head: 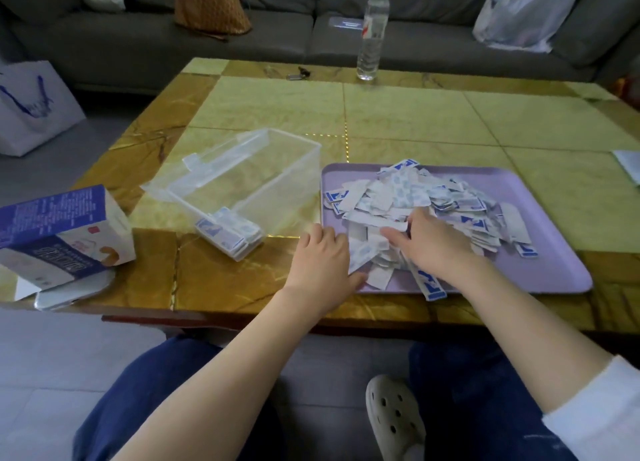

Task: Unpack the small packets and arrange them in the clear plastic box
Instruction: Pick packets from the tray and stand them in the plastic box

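A heap of small white-and-blue packets [446, 204] lies on a lilac tray [554, 253]. To its left a clear plastic box [273, 170] is tipped toward me, with a short row of packets [227, 234] at its near end. My left hand [320, 256] rests at the tray's left rim, fingers straight, touching the heap's edge. Resting on the near side of the heap, my right hand [431, 244] has its fingers bent into the packets; what they grip is hidden.
A blue-and-white carton [59, 235] lies at the table's left over a flat clear lid [72, 292]. A water bottle [372, 35] and keys [299, 73] stand at the far edge. White paper [628, 164] pokes in at right. A sofa sits behind.
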`<state>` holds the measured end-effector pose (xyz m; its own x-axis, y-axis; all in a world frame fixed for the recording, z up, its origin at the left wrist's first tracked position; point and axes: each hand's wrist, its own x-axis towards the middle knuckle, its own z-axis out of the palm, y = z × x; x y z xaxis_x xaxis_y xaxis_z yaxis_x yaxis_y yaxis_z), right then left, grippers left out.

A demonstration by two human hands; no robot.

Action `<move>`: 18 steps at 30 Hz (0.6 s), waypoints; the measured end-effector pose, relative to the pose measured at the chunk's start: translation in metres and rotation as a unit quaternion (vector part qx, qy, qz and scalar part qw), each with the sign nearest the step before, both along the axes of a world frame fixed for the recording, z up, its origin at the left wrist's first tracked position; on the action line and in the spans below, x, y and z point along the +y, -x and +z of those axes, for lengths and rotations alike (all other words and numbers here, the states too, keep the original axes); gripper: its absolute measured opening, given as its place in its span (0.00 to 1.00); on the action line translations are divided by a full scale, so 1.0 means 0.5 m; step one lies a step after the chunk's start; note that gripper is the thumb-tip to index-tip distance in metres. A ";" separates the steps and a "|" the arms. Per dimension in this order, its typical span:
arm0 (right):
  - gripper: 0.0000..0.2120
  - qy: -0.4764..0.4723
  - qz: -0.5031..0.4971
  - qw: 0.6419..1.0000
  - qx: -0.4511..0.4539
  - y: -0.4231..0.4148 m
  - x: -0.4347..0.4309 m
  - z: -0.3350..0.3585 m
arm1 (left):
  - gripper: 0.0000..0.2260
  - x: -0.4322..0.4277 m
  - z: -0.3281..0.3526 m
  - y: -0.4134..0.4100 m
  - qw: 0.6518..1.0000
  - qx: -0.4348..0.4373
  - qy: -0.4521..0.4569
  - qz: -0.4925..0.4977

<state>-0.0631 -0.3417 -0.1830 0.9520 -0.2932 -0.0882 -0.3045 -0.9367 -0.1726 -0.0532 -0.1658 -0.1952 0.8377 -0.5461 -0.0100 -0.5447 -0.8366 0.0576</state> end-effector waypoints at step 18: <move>0.32 -0.215 -0.055 0.974 -0.050 -0.047 0.030 -0.008 | 0.15 0.002 0.014 -0.023 0.984 0.070 0.144 0.078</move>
